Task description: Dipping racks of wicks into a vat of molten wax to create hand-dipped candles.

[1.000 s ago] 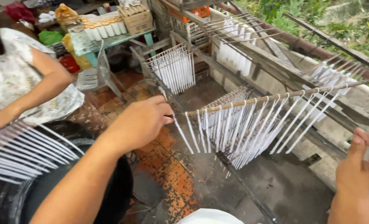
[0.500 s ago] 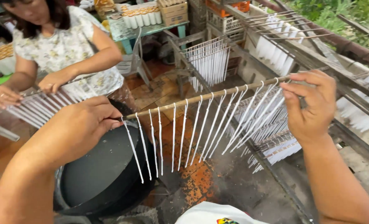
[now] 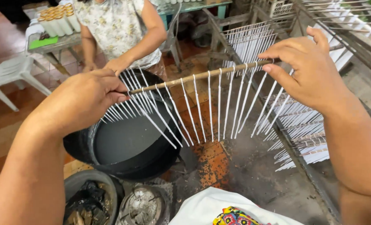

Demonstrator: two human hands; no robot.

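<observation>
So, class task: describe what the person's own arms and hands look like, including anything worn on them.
Both forearms are bare, with no sleeves in view. The left hand and right hand wear no gloves, rings, watch or bands that can be seen.

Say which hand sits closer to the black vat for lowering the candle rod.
Left. The left hand grips the rod end right above the black vat; the right hand holds the far end over the floor.

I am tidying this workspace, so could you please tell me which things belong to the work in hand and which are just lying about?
In hand:
left hand
right hand
thin wooden stick strung with hanging white tapers
round black vat of grey liquid

Lying about:
white plastic chair
table of white jars with yellow lids
wooden racks of hanging tapers
</observation>
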